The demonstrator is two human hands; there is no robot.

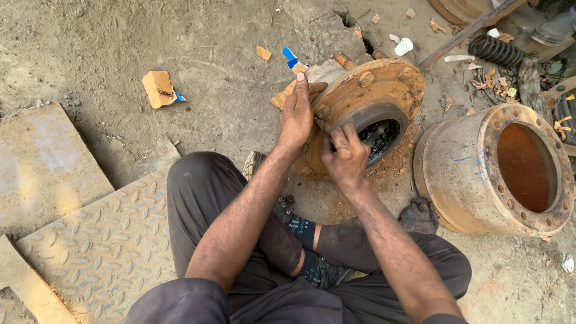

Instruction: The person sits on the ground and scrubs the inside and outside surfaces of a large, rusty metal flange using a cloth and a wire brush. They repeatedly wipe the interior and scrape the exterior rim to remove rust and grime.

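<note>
Hands on rusty wheel hub: left hand flat, open (steadying); right hand curled, gripping its rim.

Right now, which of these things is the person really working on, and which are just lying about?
In hand:
rusty wheel hub
left hand, flat on its flange
right hand, at its dark opening

Lying about:
brake drum
coil spring
white cup
cardboard scrap
chequered metal plate

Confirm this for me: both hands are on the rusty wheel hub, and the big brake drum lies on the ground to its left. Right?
Not quite. The head view shows the left hand and right hand on the rusty wheel hub, but the brake drum lies to its right, not its left.
</note>
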